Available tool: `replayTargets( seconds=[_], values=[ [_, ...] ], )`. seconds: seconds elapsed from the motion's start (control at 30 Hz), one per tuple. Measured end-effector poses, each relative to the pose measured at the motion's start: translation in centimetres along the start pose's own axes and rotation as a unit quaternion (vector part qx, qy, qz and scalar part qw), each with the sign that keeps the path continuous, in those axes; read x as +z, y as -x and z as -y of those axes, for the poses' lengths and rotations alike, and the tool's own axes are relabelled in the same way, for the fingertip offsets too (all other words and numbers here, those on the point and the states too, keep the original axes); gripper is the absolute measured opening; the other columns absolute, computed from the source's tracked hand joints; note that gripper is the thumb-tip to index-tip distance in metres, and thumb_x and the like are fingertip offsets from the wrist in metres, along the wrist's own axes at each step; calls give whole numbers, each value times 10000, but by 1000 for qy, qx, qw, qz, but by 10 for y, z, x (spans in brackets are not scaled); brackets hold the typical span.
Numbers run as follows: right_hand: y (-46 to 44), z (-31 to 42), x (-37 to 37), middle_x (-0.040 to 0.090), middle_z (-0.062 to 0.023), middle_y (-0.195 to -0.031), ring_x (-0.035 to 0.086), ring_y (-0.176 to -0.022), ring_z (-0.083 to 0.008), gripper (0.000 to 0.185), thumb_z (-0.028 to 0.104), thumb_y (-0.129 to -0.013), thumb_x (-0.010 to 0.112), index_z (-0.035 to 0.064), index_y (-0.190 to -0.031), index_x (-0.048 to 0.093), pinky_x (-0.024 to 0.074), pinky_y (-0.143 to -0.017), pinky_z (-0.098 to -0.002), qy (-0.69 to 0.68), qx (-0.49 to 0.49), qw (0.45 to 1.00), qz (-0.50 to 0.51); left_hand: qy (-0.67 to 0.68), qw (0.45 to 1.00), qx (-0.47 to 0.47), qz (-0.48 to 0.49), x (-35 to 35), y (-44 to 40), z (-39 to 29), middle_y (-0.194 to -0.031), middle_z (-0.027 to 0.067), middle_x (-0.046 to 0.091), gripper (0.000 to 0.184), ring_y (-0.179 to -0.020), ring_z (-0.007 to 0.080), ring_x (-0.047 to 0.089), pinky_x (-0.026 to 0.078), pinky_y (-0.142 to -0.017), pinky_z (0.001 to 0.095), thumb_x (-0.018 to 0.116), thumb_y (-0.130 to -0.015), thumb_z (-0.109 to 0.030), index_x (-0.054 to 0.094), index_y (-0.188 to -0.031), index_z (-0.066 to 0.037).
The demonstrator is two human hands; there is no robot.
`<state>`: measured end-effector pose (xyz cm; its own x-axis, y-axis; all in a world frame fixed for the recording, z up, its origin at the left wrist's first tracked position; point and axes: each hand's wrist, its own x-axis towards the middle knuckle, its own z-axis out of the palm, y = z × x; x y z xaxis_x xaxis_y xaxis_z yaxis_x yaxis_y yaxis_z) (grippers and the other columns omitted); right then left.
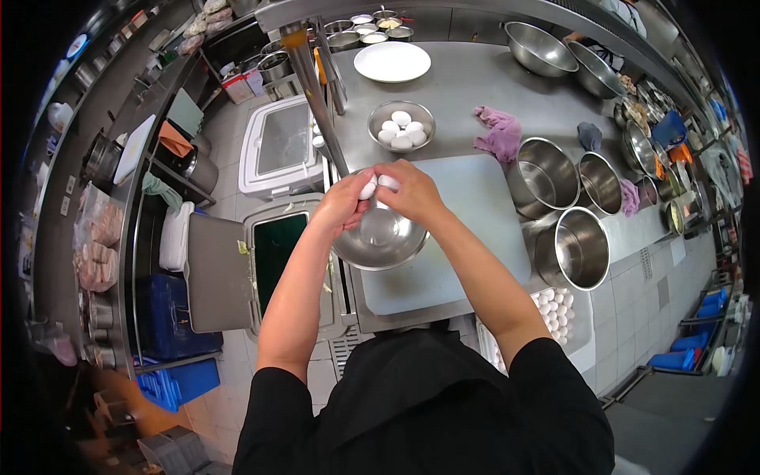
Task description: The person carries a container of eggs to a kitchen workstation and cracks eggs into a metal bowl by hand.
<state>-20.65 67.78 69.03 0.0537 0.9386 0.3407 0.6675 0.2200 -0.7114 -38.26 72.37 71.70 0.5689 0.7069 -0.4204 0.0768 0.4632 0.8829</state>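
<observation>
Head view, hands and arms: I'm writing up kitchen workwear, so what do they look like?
Both the left hand and right hand are bare, with no gloves, watch or cables visible. The left sleeve and right sleeve are plain black and short, leaving the forearms uncovered. I see no markings.

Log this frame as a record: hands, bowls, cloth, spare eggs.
left hand: holds a white egg or shell over the steel bowl
right hand: holds another, close by
egg state: whole or cracked, cannot tell
smaller bowl: holds white eggs, beyond the hands
cloth: pinkish-purple, right of smaller bowl
egg container: lower right, partly behind right arm
</observation>
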Motion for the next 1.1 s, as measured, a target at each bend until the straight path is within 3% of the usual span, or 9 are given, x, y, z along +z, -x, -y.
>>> replayTargets(
  seconds=[0.13, 0.2, 0.3, 0.47, 0.53, 0.6, 0.67, 0.83, 1.1],
  values=[
    [22, -1, 18, 628, -74, -1024, 650, -918, -268, 378, 262, -787, 714, 180, -1156, 700, 539, -791, -384, 86, -30, 995, -35, -66, 997, -3, -35, -8, 7, 24, -619, -10, 443, 375, -400, 66, 293, 183, -379, 254, 537, -994, -482, 575, -1014, -110],
    [29, 0, 26, 619, -84, -988, 654, -912, -263, 367, 262, -782, 728, 184, -1140, 704, 541, -772, -380, 109, -52, 991, -55, -122, 992, -18, -37, -14, 13, 27, -737, 44, 583, 438, -530, 114, 506, 356, -442, 276, 556, -982, -495, 597, -1119, -81],
    [38, 7, 31, 609, -92, -967, 653, -905, -267, 400, 227, -759, 773, 204, -1151, 698, 547, -742, -377, 156, -130, 971, -123, -308, 931, 175, -86, -27, 16, 45, -1015, 70, 676, 455, -886, 148, 617, 495, -747, 287, 598, -981, -428, 605, -1238, -53],
    [58, 14, 34, 651, -106, -973, 655, -790, -211, 404, 240, -884, 727, 54, -1218, 593, 541, -668, -338, -1, -53, 994, -99, -370, 894, 153, -199, -70, 78, 40, -1104, 173, 696, 563, -1012, 308, 667, 492, -907, 384, 654, -912, -465, 606, -1278, -39],
    [56, 16, 28, 655, -100, -956, 626, -740, -175, 400, 292, -927, 681, 29, -1208, 573, 516, -617, -314, -169, 90, 981, -15, -490, 821, 126, -264, -127, 77, 75, -1117, 166, 692, 579, -1054, 349, 656, 489, -932, 409, 703, -869, -445, 610, -1280, -47],
    [54, 9, 28, 659, -94, -938, 598, -691, -138, 419, 344, -970, 635, 3, -1199, 552, 491, -566, -291, -326, 229, 915, 70, -624, 653, 126, -410, -156, 78, 102, -1129, 151, 682, 610, -1075, 381, 644, 484, -954, 431, 733, -833, -438, 610, -1289, -53],
    [54, -10, 38, 652, -63, -924, 535, -602, -74, 421, 451, -1009, 551, 46, -1119, 583, 425, -464, -233, -529, 322, 774, 136, -566, 682, 162, -433, -164, 65, 110, -1216, 137, 650, 499, -1010, 284, 670, 507, -875, 355, 742, -855, -340, 638, -1261, -70],
    [51, -13, 51, 629, -34, -810, 490, -583, -60, 484, 520, -1028, 460, 59, -1053, 604, 368, -441, -223, -501, 351, 776, 156, -381, 869, 281, -142, -40, 48, 69, -956, 59, 670, 461, -766, 141, 612, 507, -705, 288, 756, -851, -199, 631, -1275, -72],
    [51, -12, 68, 700, -180, -906, 671, -815, -312, 547, 516, -992, 497, -3, -978, 669, 508, -728, -401, -195, 167, 966, 39, -296, 919, 253, -59, -26, 15, 82, -903, 29, 662, 457, -753, 82, 597, 500, -705, 248, 684, -829, -91, 614, -1279, -56]
  ],
)
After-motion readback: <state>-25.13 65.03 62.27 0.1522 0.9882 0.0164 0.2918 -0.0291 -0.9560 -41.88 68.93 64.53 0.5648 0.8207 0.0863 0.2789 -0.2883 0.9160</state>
